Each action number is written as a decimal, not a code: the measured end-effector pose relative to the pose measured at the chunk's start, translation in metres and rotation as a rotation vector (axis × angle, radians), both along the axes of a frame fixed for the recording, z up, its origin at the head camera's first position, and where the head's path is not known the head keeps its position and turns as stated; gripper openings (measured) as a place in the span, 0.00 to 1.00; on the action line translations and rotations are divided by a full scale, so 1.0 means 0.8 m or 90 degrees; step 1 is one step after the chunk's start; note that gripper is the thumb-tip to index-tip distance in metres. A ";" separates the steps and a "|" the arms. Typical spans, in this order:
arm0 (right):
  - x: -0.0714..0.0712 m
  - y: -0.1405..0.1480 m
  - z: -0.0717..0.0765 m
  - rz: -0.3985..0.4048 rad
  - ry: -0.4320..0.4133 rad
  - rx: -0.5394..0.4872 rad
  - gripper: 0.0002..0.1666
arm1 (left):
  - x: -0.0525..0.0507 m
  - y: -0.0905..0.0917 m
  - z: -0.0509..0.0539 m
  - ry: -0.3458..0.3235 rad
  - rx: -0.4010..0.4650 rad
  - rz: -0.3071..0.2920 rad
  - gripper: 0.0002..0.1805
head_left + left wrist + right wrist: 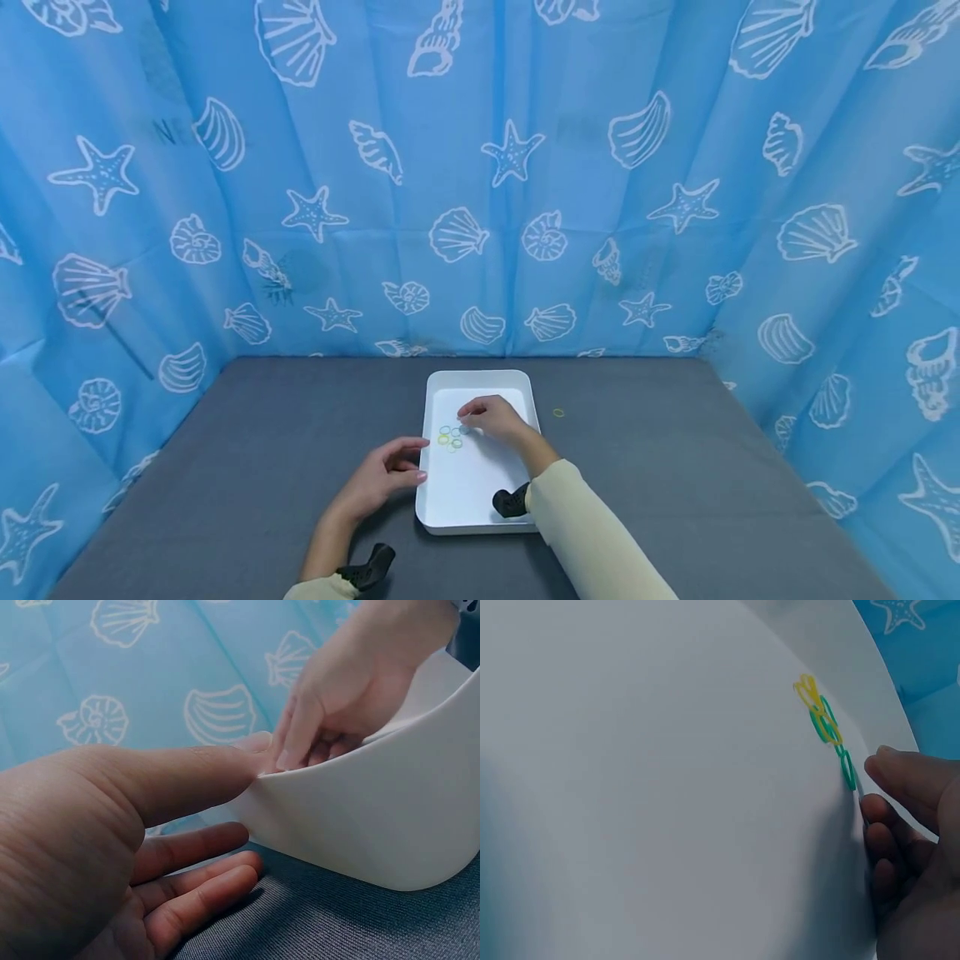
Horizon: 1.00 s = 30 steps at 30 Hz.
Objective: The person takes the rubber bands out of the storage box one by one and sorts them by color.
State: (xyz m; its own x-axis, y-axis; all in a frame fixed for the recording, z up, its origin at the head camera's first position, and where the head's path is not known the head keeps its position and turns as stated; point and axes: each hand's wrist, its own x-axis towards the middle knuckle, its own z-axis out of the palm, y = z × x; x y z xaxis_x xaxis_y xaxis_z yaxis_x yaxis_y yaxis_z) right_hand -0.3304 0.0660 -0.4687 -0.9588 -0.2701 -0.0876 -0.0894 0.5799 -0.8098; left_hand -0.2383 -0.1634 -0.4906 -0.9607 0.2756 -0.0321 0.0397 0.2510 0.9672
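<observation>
A white rectangular tray (457, 500) stands on the grey cloth. Several small rubber bands (451, 439), yellow, green and bluish, lie together in its left half. In the right wrist view, yellow and green bands (825, 724) overlap in a short row. Over the tray, my right hand (491, 414) reaches down beside the bands, thumb and forefinger a little apart; no band shows between them. My left hand (382, 479) is at the tray's left side. In the left wrist view, the left thumb (199, 776) touches the rim, and the other fingers extend loosely beside the outer wall.
One yellow rubber band (558, 412) lies on the grey cloth (660, 467) to the right of the tray. A blue curtain (480, 183) with white shells and starfish hangs behind and along both sides of the table. Each wrist carries a black device (367, 568).
</observation>
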 end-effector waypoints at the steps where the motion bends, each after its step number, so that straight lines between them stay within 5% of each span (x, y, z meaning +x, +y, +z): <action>1: 0.000 -0.001 -0.002 -0.003 -0.002 0.001 0.07 | 0.000 0.000 0.000 0.000 0.001 0.001 0.28; 19: -0.002 -0.004 -0.011 0.000 0.017 0.046 0.07 | 0.001 0.003 0.002 -0.001 -0.009 0.020 0.28; 27: -0.003 -0.003 -0.014 0.007 0.045 0.054 0.03 | 0.017 0.009 0.031 -0.008 -0.007 0.016 0.26; 30: -0.003 -0.005 -0.015 -0.002 0.051 0.055 0.02 | 0.011 0.006 0.019 -0.005 -0.011 0.012 0.26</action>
